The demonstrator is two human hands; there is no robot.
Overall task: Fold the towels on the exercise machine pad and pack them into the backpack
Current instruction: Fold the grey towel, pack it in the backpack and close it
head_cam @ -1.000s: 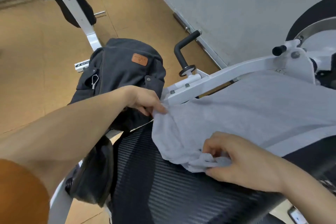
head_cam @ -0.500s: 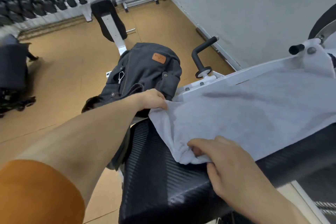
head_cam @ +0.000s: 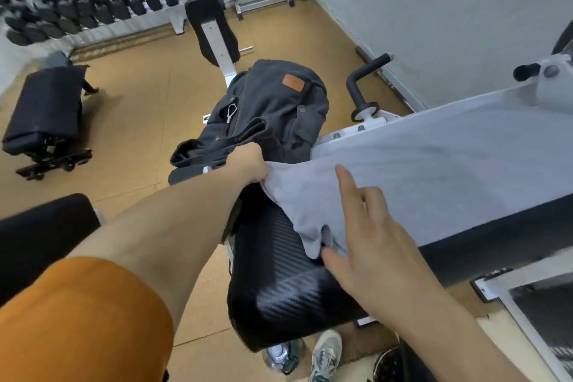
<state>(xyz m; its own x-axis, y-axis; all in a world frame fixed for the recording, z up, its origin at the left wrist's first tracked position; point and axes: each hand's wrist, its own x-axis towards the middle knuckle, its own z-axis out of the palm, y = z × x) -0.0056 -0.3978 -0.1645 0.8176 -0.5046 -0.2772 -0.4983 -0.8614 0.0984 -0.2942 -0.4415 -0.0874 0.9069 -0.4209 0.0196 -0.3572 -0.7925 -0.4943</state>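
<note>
A light grey towel (head_cam: pixel 434 170) lies spread across the black exercise machine pad (head_cam: pixel 279 288) and runs off to the right. My left hand (head_cam: pixel 248 161) grips the towel's far left corner. My right hand (head_cam: pixel 362 242) pinches the near left corner between thumb and finger, with the other fingers spread over the cloth. A dark grey backpack (head_cam: pixel 276 108) with a brown leather patch sits just beyond the pad's left end, its top partly open.
A white machine frame (head_cam: pixel 366 130) with a black handle (head_cam: pixel 362 80) stands behind the towel. A black bench (head_cam: pixel 43 115) is on the floor at left, dumbbell racks (head_cam: pixel 77 0) line the far wall, and my shoes (head_cam: pixel 325 353) are below the pad.
My view has risen and pulled back. My left hand still holds the far corner. My right hand has opened its fingers over the near corner while keeping a pinch on it.
</note>
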